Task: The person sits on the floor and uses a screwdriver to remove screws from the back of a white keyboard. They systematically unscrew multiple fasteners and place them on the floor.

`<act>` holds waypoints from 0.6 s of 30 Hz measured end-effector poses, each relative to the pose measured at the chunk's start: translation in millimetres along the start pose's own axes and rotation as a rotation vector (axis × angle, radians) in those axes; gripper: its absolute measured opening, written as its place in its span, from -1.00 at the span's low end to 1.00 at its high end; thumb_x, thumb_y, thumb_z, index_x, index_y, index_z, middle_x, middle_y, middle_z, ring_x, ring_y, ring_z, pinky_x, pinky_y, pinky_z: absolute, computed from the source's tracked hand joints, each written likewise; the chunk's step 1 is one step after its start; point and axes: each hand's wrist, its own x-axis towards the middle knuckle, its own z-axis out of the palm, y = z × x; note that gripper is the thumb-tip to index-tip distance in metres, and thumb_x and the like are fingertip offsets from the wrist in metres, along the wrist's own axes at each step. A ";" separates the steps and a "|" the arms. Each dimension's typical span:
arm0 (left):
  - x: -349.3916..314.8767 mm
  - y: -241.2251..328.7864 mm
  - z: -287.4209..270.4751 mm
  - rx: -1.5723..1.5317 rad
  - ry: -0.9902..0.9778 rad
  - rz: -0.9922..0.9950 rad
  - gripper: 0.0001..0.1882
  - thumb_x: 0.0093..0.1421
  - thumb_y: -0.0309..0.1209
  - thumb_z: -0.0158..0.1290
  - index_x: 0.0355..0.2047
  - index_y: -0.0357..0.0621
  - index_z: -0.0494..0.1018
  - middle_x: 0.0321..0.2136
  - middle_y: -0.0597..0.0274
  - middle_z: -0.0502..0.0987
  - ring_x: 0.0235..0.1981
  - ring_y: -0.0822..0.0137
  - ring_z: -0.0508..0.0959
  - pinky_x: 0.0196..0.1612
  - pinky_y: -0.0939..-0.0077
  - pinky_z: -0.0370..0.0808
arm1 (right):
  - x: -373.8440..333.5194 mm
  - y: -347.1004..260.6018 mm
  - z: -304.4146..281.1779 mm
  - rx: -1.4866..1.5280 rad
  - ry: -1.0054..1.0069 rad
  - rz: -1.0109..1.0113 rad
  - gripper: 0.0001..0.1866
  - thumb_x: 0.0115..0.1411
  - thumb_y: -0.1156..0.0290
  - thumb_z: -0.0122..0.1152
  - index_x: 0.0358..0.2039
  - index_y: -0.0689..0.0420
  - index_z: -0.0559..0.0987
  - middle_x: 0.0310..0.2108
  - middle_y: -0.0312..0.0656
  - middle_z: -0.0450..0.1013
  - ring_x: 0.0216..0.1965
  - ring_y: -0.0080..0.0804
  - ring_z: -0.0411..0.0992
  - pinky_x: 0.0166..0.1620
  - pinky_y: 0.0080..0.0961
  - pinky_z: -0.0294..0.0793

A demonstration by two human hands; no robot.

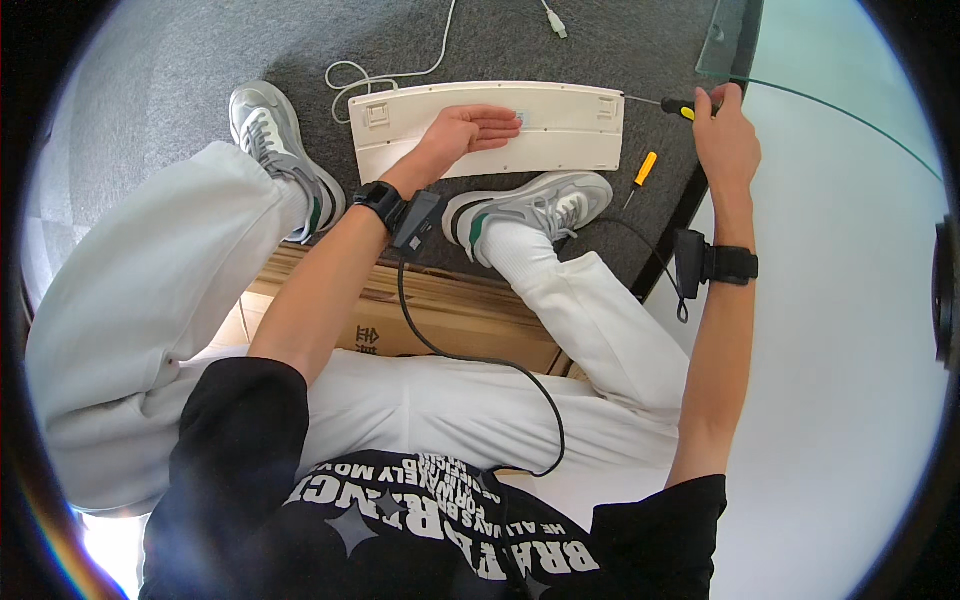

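Note:
A white keyboard [560,130] lies upside down on the dark grey carpet, its foldable feet and small screws showing. My left hand [468,132] rests on the middle of its underside, fingers stretched out, partly covering a small label. Off the keyboard's right end, my right hand [727,135] is closed around the black and yellow handle of a screwdriver [676,106]. That shaft runs left to the keyboard's upper right corner; I cannot tell whether the tip touches it. Below it, a second screwdriver [646,168] with a yellow handle lies on the carpet.
The keyboard's white cable [400,76] loops at its upper left, and a USB plug [556,24] lies at the top. My shoes [545,208] flank the near side. A cardboard box [450,330] sits below the carpeted edge; a glass edge [830,108] borders the right.

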 end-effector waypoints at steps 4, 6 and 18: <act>-0.4 0.2 0.0 0.000 -0.019 0.012 -0.35 0.04 -0.80 -0.36 0.18 -0.51 0.32 0.16 -0.17 0.45 0.20 0.06 0.48 0.33 0.31 0.39 | 4.8 16.6 14.8 0.352 0.093 -0.342 -0.69 0.21 0.30 0.29 -0.10 0.14 0.50 -0.14 0.01 0.52 -0.07 -0.05 0.51 0.00 -0.20 0.44; -0.6 -0.4 -0.8 0.014 -0.015 0.014 -0.35 0.03 -0.80 -0.36 0.18 -0.51 0.32 0.16 -0.17 0.44 0.21 0.06 0.47 0.33 0.31 0.39 | 6.8 19.7 16.8 0.465 0.016 -0.375 -0.69 0.21 0.29 0.29 -0.10 0.14 0.50 -0.13 0.03 0.51 -0.06 -0.04 0.50 0.00 -0.21 0.44; 3.7 -6.4 -4.0 -0.020 -0.001 0.017 -0.42 0.11 -0.81 -0.38 0.13 -0.50 0.38 0.11 -0.14 0.49 0.16 0.08 0.52 0.28 0.36 0.46 | 4.3 -9.1 -2.5 -0.155 -0.031 -0.038 -0.61 0.38 0.04 0.01 0.04 -0.01 0.52 -0.01 -0.01 0.48 0.02 0.03 0.46 0.07 -0.11 0.42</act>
